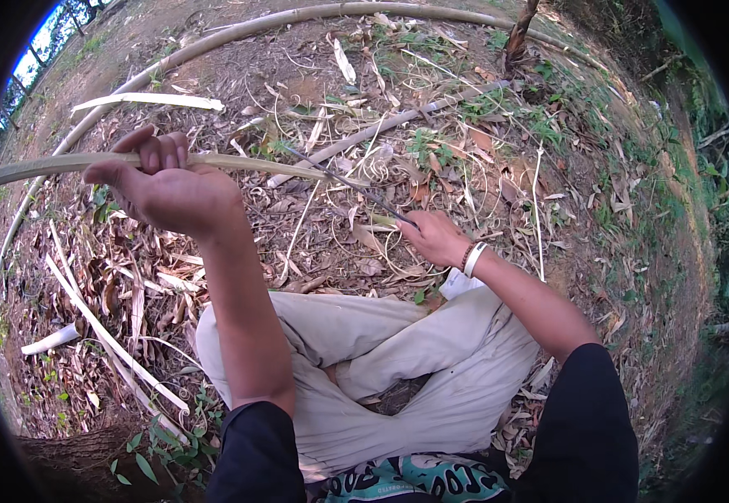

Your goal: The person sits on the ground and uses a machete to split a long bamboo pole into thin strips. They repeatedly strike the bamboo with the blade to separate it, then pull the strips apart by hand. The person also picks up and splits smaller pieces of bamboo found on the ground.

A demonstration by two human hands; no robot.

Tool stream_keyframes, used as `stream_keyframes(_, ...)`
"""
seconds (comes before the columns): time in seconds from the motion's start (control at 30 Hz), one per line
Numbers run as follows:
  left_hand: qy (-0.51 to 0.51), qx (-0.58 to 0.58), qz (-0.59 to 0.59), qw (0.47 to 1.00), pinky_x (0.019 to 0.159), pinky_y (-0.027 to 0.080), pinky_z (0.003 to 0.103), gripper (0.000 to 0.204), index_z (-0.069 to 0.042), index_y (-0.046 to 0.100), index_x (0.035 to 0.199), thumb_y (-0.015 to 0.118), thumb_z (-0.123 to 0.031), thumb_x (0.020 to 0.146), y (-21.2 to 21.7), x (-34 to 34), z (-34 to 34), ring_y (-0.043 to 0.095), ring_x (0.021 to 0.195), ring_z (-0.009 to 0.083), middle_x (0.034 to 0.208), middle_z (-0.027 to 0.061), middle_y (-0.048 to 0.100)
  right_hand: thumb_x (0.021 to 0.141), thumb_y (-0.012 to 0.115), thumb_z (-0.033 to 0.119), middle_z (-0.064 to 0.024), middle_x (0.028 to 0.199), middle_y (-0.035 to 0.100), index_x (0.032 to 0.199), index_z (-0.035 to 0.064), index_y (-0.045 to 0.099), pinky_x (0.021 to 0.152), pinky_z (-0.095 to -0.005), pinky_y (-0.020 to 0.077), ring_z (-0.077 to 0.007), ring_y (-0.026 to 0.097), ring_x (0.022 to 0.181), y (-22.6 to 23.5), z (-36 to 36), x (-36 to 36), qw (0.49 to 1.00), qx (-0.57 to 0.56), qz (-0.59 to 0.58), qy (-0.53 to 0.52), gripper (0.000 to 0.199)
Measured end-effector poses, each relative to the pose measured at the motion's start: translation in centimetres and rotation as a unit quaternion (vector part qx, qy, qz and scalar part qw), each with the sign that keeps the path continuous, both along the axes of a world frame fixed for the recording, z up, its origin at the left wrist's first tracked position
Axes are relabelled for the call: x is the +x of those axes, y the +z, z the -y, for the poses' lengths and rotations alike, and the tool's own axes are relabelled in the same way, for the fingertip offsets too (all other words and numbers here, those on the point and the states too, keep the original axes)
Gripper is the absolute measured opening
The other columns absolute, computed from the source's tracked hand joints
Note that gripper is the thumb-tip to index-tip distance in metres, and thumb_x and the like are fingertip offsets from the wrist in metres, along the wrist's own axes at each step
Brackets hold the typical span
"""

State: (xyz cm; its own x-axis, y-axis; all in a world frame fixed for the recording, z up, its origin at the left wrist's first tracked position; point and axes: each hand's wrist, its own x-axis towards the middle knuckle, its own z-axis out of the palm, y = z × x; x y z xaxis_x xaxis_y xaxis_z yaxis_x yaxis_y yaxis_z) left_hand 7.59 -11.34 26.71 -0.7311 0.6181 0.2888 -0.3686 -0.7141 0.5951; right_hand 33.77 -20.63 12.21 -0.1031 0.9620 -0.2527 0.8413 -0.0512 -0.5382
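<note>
My left hand point(172, 189) is raised, its fingers curled round a long, pale green-tan bamboo strip point(247, 163). The strip runs out past the left rim and ends in front of me, near the middle. In my right hand point(438, 238) is a knife point(369, 194) with a long, narrow, dark blade. Its handle is mostly hidden in the closed fingers. The blade slants up and left, crossing the strip close to its right end; whether it touches there I cannot tell.
A long bamboo pole point(239, 32) curves across the far ground, and a shorter pole point(381, 127) lies nearer. Split pieces point(117, 339) and a pale slat point(151, 100) rest at the left. Curled shavings and dry leaves surround my crossed legs point(364, 335). A thin stump point(519, 38) stands far right.
</note>
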Motion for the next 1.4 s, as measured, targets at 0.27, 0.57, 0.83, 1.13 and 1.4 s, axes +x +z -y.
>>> stream_keyframes(0.27, -0.03, 0.029, 0.022, 0.999, 0.05, 0.029, 0.02, 0.06, -0.004, 0.054, 0.079, 0.03, -0.054, 0.102, -0.7, 0.0, 0.7, 0.03, 0.052, 0.0054, 0.062, -0.0028, 0.038, 0.093, 0.043, 0.034, -0.0289, 0.081, 0.064, 0.084, -0.0058, 0.065, 0.082, -0.0498, 0.0486, -0.0454, 0.063, 0.083, -0.3, -1.1, 3.9, 0.993, -0.067, 0.093, 0.021, 0.046)
stream_keyframes(0.57, -0.013, 0.016, 0.032, 0.999, 0.05, 0.028, 0.021, 0.058, -0.004, 0.052, 0.079, 0.031, -0.053, 0.102, -1.0, -0.9, 0.5, 0.029, 0.052, 0.0053, 0.063, -0.0032, 0.037, 0.085, 0.052, 0.031, -0.0309, 0.089, 0.065, 0.09, -0.0077, 0.067, 0.082, -0.0496, 0.0502, -0.0451, 0.065, 0.083, -2.7, 0.3, 6.6, 0.988, -0.074, 0.13, -0.038, 0.042)
stream_keyframes(0.83, -0.094, 0.055, 0.064, 0.992, 0.05, 0.032, 0.02, 0.056, -0.005, 0.058, 0.078, 0.041, -0.054, 0.099, -1.1, -0.7, 0.1, 0.034, 0.051, 0.0056, 0.059, -0.0053, 0.036, 0.089, 0.052, 0.035, -0.0204, 0.073, 0.067, 0.075, -0.0032, 0.064, 0.066, -0.0472, 0.054, -0.0357, 0.067, 0.066, -8.3, 0.0, 11.3, 0.973, -0.038, 0.221, -0.048, 0.042)
stream_keyframes(1.13, -0.113, 0.085, -0.03, 0.989, 0.043, 0.031, 0.023, 0.044, -0.009, 0.055, 0.078, 0.054, -0.05, 0.094, -1.6, -1.2, 0.2, 0.04, 0.046, 0.0084, 0.058, -0.0026, 0.044, 0.097, 0.049, 0.024, -0.004, 0.053, 0.051, 0.079, 0.0021, 0.057, 0.04, -0.0303, 0.0417, -0.0134, 0.052, 0.04, 5.6, 2.2, -0.4, 0.977, 0.038, -0.18, -0.106, 0.029)
stream_keyframes(1.4, -0.172, 0.143, -0.053, 0.973, 0.045, 0.019, 0.025, 0.047, -0.01, 0.054, 0.075, 0.046, -0.05, 0.099, -1.8, -0.1, 2.0, 0.024, 0.047, 0.0063, 0.054, -0.0059, 0.032, 0.092, 0.05, 0.025, -0.0242, 0.065, 0.059, 0.084, -0.0025, 0.057, 0.065, -0.0527, 0.0469, -0.0455, 0.059, 0.065, 6.5, 3.8, -7.3, 0.972, 0.151, -0.18, 0.029, 0.029)
